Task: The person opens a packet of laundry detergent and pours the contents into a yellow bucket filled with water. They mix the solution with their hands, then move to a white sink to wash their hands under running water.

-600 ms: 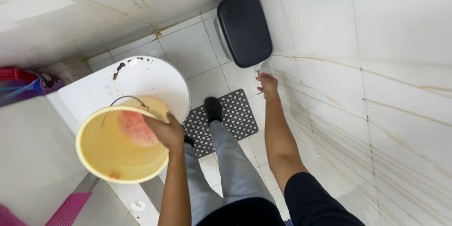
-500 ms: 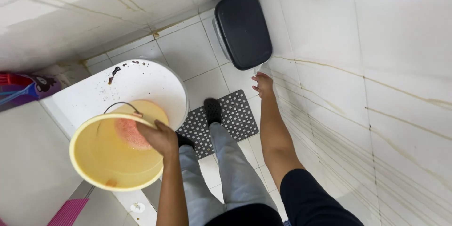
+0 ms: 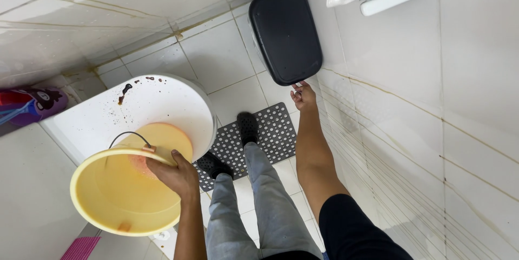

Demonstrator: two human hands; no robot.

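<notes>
Since before, my right hand (image 3: 304, 96) rose to the black bin's (image 3: 285, 33) lower edge, fingers loosely curled. Left hand (image 3: 174, 173) grips the yellow bucket's (image 3: 116, 198) rim at seven o'clock; tiled floor (image 3: 216, 57) lies open at twelve.

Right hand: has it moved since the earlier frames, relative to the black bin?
Yes. The right hand has risen toward the black bin; its fingertips now sit at the bin's lower edge, closer than before.
</notes>
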